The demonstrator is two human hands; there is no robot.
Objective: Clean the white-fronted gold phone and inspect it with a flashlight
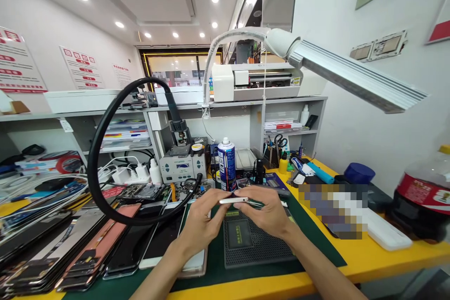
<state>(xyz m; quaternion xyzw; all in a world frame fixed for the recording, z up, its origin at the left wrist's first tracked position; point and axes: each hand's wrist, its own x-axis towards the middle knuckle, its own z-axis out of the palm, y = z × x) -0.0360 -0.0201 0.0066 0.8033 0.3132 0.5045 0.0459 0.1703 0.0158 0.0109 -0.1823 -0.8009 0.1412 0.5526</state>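
A thin white device with rounded edges, seen edge-on, is held up between my two hands. My left hand pinches its left end with thumb and fingers. At its other end, my right hand grips it the same way, and a thin greenish-silver item shows beneath those fingers, too small to make out. Below the hands lies a dark perforated pad on a green mat. A blue and white spray can stands upright just behind the hands.
Phones and screens cover the left side, under a looped black hose. A grey soldering station stands behind. A lamp overhangs the right. At right are a white case and a cola bottle.
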